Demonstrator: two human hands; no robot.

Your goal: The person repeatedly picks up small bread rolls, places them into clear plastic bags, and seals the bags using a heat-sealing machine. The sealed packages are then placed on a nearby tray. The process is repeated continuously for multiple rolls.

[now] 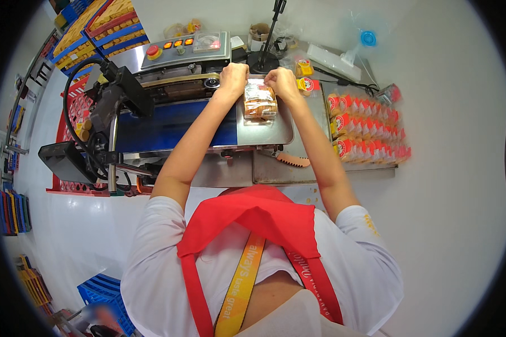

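Observation:
A clear plastic bag of sliced bread (pixel 260 105) lies on the metal plate (pixel 281 130) at the right end of a bag sealing machine (pixel 180 76). My left hand (pixel 234 80) is closed at the far left corner of the bag, beside the machine's pulley. At the far right corner, my right hand (pixel 283 84) pinches the bag's edge with bent fingers. Both fingertips are partly hidden, and the bag's far end between them shows only in part.
Left of the plate runs a blue conveyor belt (pixel 171 126). Filled bags with red and yellow labels (pixel 371 126) stand in rows at the right. A pink-handled tool (pixel 293 160) lies at the near edge. A black stand (pixel 262 60) rises behind my hands. Red crates (pixel 73 118) are at the left.

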